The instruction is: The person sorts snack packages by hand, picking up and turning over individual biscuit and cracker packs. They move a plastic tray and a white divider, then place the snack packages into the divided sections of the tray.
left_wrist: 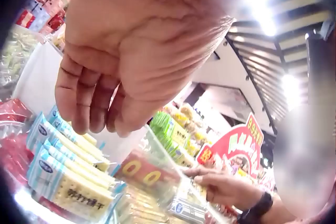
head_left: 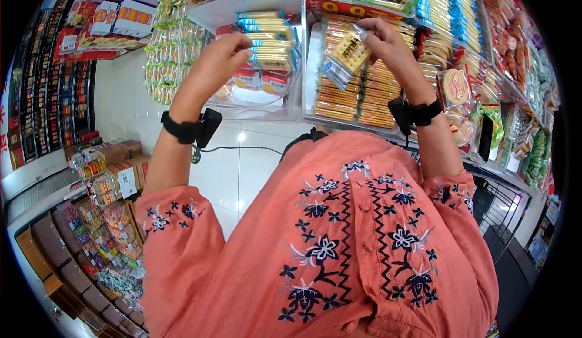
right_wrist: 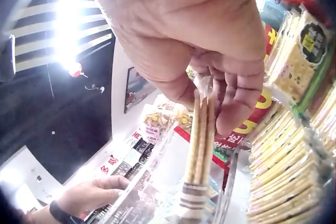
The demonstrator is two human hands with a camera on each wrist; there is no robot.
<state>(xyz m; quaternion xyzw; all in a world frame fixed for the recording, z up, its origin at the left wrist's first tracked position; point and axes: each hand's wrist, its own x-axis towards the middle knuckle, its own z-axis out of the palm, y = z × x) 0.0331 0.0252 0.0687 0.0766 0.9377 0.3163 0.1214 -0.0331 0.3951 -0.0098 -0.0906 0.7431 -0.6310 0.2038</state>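
Cracker packet [head_left: 348,58]: one, pinched by right hand [head_left: 388,42].

Can't fully see the top of that cracker pack [head_left: 345,58], the right hand [head_left: 388,42] is covering it. Left hand [head_left: 219,62] blocks a bit of the clear bin [head_left: 267,0] too. Shelf goods [head_left: 51,83] way off left of that hand? Too tiny to read. Left wrist cam gets a grey blur [left_wrist: 307,155] right of the hand, no clue what.

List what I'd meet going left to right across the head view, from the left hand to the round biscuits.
Left hand → blue-edged cracker packs → held cracker packet → right hand → round biscuits.
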